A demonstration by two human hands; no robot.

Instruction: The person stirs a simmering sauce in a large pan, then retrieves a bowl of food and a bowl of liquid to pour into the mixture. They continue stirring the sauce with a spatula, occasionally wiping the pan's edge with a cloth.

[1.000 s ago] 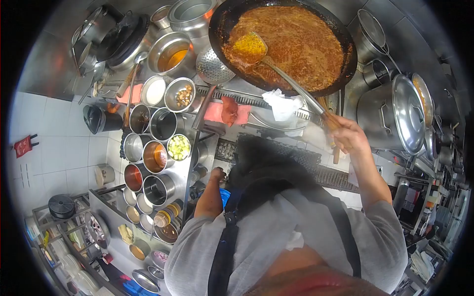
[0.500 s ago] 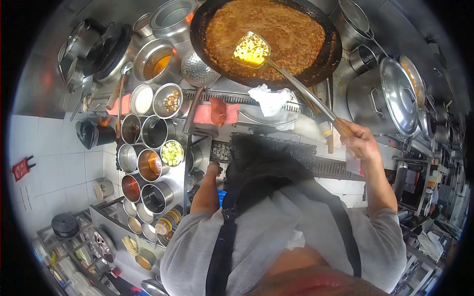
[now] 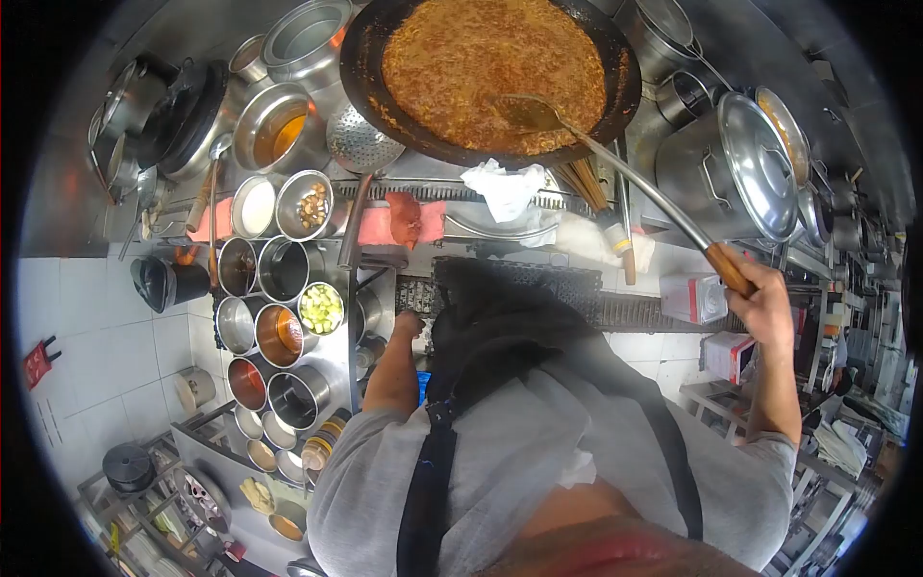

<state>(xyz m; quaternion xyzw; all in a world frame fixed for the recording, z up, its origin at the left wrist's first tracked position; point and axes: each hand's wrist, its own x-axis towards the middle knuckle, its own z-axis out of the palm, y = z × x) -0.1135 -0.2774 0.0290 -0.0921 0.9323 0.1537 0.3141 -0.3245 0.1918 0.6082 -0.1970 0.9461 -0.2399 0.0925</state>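
Observation:
A large black wok (image 3: 361, 72) holds a reddish-brown, oily mixture (image 3: 490, 62). My right hand (image 3: 764, 298) is wrapped round the wooden end of a long metal spatula (image 3: 659, 197), whose blade lies partly sunk in the mixture near the wok's near right side. Down at my left side, my left hand (image 3: 410, 324) is closed beside the dark apron (image 3: 495, 322); what it holds, if anything, is hidden. A crumpled white cloth (image 3: 505, 189) lies just below the wok's near rim.
Several metal pots stand at the left, among them one with chopped green pieces (image 3: 321, 308). A perforated ladle (image 3: 365, 139) rests left of the wok. A lidded steel pot (image 3: 697, 178) is at the right, and bamboo sticks (image 3: 580, 183) lie below the wok.
My right hand has moved right and slightly down with the spatula. The blade, earlier showing bright yellow on top, now sits lower in the mixture and looks dark. The whole view has shifted slightly.

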